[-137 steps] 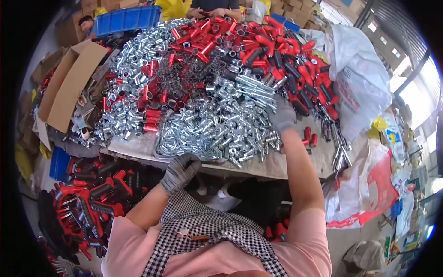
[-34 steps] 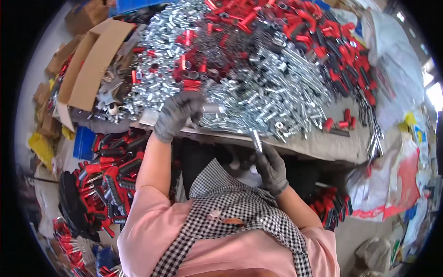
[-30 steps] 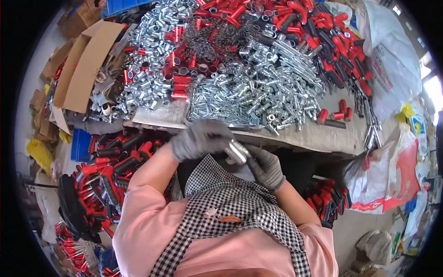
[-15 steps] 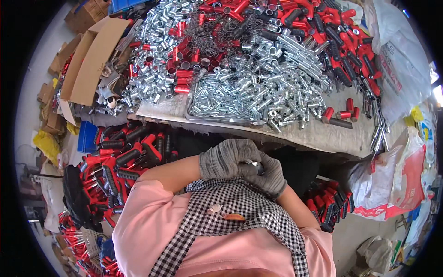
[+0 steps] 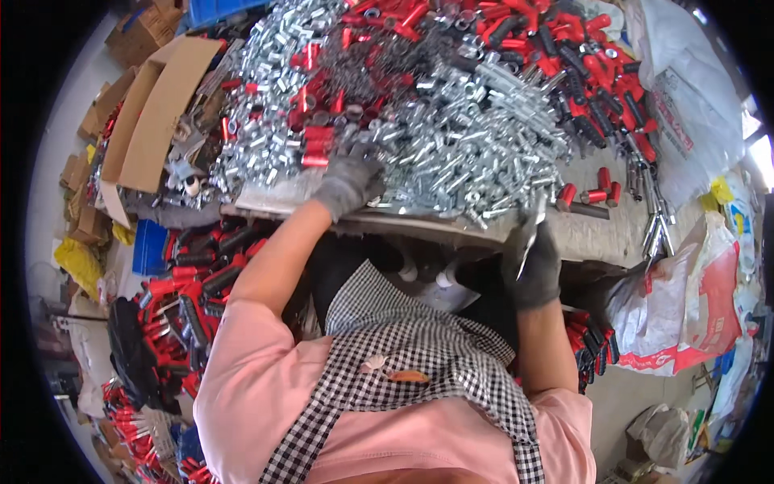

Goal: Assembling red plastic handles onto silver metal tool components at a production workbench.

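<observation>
My left hand (image 5: 351,187), in a grey knitted glove, reaches over the near-left corner of a shallow tray of small silvery metal pins (image 5: 427,181). Its fingers are curled down at the parts and blurred, so whether anything is between them is hidden. My right hand (image 5: 534,270), gloved too, is closed around a slim silvery metal rod (image 5: 529,239) at the table's front edge. The rod stands up out of the fist, slanted, next to the heap of metal parts. Short red tubes (image 5: 316,145) lie just beyond my left hand.
Metal sleeves (image 5: 262,133) are heaped at the left of the table (image 5: 597,234), beside an open cardboard box (image 5: 161,121). Red-and-black handles (image 5: 592,89) pile up at the far right. More handles (image 5: 189,310) are stacked below left. A white-and-red sack (image 5: 685,298) stands at right.
My hands were together in front of the apron around a small shiny part; now they are apart. The left has gone forward to the tray, the right forward and right with a metal rod.
</observation>
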Demonstrator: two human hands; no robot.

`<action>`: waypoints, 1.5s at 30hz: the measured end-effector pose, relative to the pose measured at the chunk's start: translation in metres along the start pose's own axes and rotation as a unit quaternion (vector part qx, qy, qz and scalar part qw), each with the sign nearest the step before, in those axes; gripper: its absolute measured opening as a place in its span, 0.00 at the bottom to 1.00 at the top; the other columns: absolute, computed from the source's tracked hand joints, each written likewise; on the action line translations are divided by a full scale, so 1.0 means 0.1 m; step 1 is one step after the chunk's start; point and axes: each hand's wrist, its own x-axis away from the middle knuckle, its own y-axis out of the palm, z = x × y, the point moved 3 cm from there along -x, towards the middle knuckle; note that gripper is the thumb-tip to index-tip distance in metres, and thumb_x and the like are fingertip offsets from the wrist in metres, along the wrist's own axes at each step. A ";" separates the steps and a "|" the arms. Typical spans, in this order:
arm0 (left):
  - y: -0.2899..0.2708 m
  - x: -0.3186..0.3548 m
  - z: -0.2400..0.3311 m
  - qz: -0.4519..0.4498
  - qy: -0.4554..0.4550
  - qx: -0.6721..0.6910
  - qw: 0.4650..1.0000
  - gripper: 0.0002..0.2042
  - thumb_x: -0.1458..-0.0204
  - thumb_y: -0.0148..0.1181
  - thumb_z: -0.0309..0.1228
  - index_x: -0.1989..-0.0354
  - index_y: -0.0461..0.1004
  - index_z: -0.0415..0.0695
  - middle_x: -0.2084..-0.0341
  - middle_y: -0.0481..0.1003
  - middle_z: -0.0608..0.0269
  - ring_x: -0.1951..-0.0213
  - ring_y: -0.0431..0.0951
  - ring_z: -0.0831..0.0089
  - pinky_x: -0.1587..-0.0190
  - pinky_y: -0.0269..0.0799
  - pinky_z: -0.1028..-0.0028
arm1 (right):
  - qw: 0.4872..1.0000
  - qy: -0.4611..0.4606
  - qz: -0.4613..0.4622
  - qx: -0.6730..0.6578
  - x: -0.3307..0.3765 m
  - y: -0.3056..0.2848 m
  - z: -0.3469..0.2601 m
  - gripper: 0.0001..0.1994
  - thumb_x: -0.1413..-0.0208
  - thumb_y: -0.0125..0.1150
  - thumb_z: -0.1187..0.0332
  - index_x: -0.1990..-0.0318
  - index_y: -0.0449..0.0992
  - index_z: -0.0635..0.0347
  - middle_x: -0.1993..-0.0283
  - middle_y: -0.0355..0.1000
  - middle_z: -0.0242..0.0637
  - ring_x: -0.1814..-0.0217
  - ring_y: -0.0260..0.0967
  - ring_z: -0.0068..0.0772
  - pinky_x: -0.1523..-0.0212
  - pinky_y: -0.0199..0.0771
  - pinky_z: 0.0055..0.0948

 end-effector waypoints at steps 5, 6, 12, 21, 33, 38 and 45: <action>-0.02 0.01 -0.05 0.265 0.073 0.150 0.949 0.18 0.58 0.67 0.35 0.58 0.73 0.44 0.60 0.72 0.54 0.53 0.70 0.57 0.47 0.63 0.59 | 0.989 0.110 0.011 0.093 0.52 0.15 0.27 0.20 0.40 0.50 0.52 0.51 0.67 0.61 0.80 0.65 0.34 0.82 0.62 0.25 0.85 0.62 0.20; -0.09 0.06 -0.04 0.298 0.078 0.155 0.939 0.18 0.57 0.67 0.32 0.57 0.71 0.42 0.63 0.73 0.53 0.60 0.73 0.59 0.55 0.68 0.64 | 0.982 -0.002 0.061 0.180 0.47 0.11 0.18 0.23 0.39 0.51 0.55 0.44 0.65 0.62 0.80 0.62 0.30 0.83 0.58 0.21 0.83 0.61 0.16; -0.41 0.24 0.17 0.279 0.043 0.170 0.944 0.17 0.55 0.67 0.31 0.56 0.74 0.41 0.66 0.76 0.53 0.65 0.76 0.63 0.61 0.71 0.70 | 1.000 0.017 -0.009 -0.019 0.35 0.05 0.04 0.21 0.39 0.50 0.58 0.45 0.65 0.62 0.73 0.71 0.37 0.80 0.67 0.24 0.84 0.65 0.21; -0.86 0.20 0.67 -0.021 0.166 0.453 0.876 0.12 0.49 0.61 0.35 0.57 0.75 0.45 0.69 0.77 0.65 0.71 0.75 0.72 0.67 0.70 0.75 | 0.815 -0.108 -0.055 0.566 0.80 0.01 -0.12 0.20 0.42 0.53 0.64 0.47 0.70 0.69 0.63 0.73 0.35 0.69 0.67 0.19 0.67 0.69 0.20; -0.66 0.13 1.83 -0.085 0.445 0.377 0.808 0.18 0.55 0.64 0.42 0.61 0.77 0.41 0.71 0.77 0.52 0.67 0.77 0.59 0.62 0.70 0.65 | 0.677 -0.230 -0.091 0.693 0.78 0.08 -0.17 0.36 0.64 0.72 0.75 0.42 0.65 0.65 0.59 0.76 0.38 0.59 0.73 0.22 0.59 0.73 0.24; -0.87 -0.19 2.19 -0.320 0.329 0.308 0.833 0.15 0.58 0.66 0.37 0.62 0.78 0.45 0.73 0.75 0.53 0.68 0.76 0.58 0.64 0.70 0.63 | 0.565 -0.376 -0.125 0.724 0.65 -0.34 -0.42 0.23 0.63 0.72 0.67 0.54 0.76 0.59 0.66 0.76 0.43 0.67 0.74 0.47 0.66 0.75 0.34; -0.78 -1.59 3.28 -0.309 0.409 0.388 0.766 0.24 0.55 0.64 0.42 0.51 0.73 0.41 0.63 0.77 0.54 0.60 0.77 0.66 0.56 0.72 0.70 | 0.739 -0.317 0.089 0.587 0.99 -0.81 -0.98 0.15 0.55 0.69 0.67 0.58 0.77 0.60 0.71 0.76 0.33 0.69 0.71 0.19 0.63 0.73 0.22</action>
